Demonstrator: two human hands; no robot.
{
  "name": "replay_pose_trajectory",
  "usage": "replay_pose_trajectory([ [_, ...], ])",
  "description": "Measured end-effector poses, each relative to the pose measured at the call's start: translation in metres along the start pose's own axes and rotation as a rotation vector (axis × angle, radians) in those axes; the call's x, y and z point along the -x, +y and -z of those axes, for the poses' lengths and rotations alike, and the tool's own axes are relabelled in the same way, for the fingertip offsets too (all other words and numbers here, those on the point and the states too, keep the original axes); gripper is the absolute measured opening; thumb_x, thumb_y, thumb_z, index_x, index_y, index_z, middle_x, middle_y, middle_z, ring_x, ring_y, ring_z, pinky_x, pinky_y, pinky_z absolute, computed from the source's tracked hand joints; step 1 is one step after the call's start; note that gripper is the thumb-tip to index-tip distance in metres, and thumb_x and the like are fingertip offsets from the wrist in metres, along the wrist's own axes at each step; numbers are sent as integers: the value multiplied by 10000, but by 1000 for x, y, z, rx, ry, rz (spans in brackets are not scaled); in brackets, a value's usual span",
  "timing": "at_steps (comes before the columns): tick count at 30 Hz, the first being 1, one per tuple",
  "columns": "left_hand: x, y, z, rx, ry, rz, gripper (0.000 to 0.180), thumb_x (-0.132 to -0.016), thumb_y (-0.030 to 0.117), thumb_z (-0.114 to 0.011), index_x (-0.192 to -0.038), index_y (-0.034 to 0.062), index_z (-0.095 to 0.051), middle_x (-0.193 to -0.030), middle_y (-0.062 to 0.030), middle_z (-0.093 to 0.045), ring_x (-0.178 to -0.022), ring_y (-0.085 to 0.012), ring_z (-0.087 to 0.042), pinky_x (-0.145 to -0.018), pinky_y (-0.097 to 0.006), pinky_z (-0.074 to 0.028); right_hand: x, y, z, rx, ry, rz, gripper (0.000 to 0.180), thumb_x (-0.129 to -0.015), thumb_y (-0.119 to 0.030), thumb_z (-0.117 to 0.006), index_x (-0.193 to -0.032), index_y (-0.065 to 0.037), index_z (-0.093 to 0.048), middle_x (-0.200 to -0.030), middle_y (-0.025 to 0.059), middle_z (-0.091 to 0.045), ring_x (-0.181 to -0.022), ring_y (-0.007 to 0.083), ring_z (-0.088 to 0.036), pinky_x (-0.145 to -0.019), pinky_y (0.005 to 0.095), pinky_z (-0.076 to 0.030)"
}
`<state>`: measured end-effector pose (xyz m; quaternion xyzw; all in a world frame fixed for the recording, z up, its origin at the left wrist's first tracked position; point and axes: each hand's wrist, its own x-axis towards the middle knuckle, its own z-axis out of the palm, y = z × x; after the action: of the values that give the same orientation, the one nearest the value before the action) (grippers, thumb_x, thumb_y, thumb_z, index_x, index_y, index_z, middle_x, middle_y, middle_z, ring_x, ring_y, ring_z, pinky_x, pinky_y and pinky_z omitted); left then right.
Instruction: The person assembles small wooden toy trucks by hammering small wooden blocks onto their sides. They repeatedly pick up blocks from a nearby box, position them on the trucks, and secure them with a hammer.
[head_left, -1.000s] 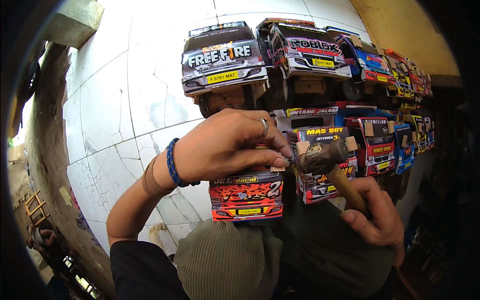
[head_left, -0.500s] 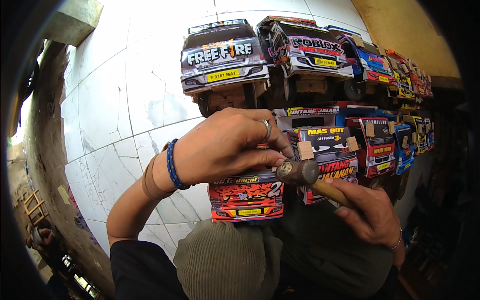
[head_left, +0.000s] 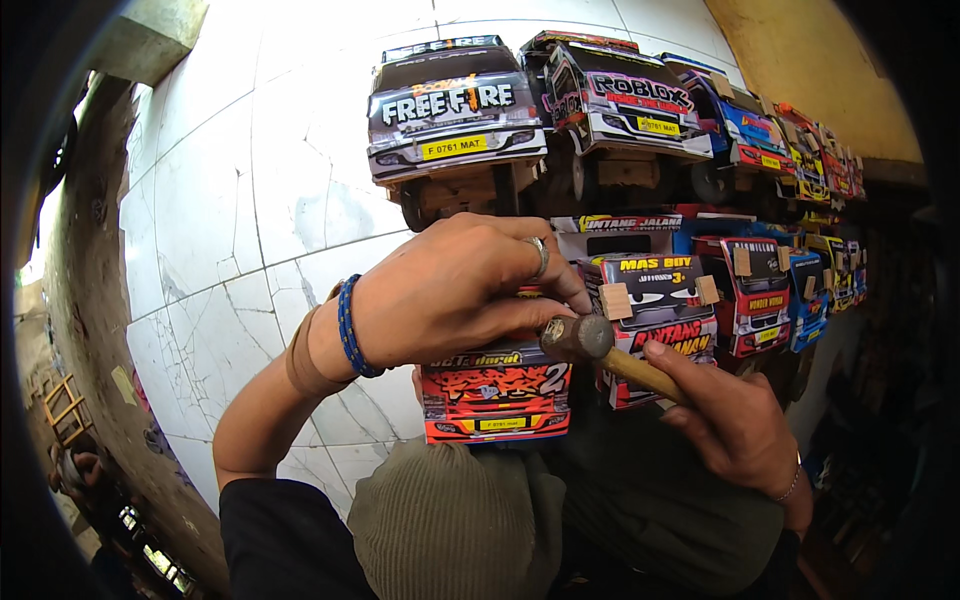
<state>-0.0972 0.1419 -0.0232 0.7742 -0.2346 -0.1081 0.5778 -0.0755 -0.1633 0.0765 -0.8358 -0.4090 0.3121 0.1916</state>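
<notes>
My right hand (head_left: 735, 425) is closed around the wooden handle of a hammer (head_left: 645, 376). Its dark metal head lies right beside my left thumb, above the upper right edge of an orange-red toy truck (head_left: 495, 400). Over this truck's top my left hand (head_left: 455, 285) is bent, thumb and fingers brought together in a pinch. Whatever they hold is hidden behind the hammer head. The truck stands against my green-clad legs (head_left: 455, 520). Just right of it is a toy truck with printed eyes on its windshield (head_left: 655, 295) and small wooden blocks (head_left: 616, 301) at its corners.
Black-and-white toy trucks (head_left: 450, 110) stand at the far side. More colourful toy trucks (head_left: 745, 300) run in two rows toward the right, by a yellow wall (head_left: 830, 70). Cracked white floor tiles (head_left: 200, 230) spread to the left, with a rough wall edge (head_left: 100, 300) beyond.
The hammer has shifted a little left, its head closer over my left fingertips, and my right hand has moved with it. My left hand stays nearly in place.
</notes>
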Motion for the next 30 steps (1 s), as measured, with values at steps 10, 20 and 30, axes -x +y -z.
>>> replay_pose_trajectory([
  [10, 1, -1, -1, -2, 3, -2, 180, -905, 171, -774, -1042, 55, -752, -920, -99, -699, -861, -268, -702, -750, -360, -546, -3, 0, -8, 266, 57, 242, 731, -788, -40, -764, -1482, -84, -538, -700, -13, -451, -514, 159, -470, -431, 320, -337],
  [20, 0, -4, -2, 29, -7, -2, 201, -922, 222, -738, -1018, 46, -750, -950, -135, -698, -875, -335, -698, -749, -407, -548, -3, -9, -5, 315, -13, 252, 692, -780, -8, -724, -1449, -14, -543, -721, 19, -494, -511, 133, -485, -417, 309, -376],
  [30, 0, -6, -2, 1, -4, -22, 193, -909, 175, -772, -1049, 45, -744, -943, -115, -696, -868, -284, -713, -754, -370, -553, 2, -7, -12, 365, 83, 218, 685, -820, -46, -671, -1493, -105, -555, -692, -26, -420, -481, 100, -424, -394, 294, -432],
])
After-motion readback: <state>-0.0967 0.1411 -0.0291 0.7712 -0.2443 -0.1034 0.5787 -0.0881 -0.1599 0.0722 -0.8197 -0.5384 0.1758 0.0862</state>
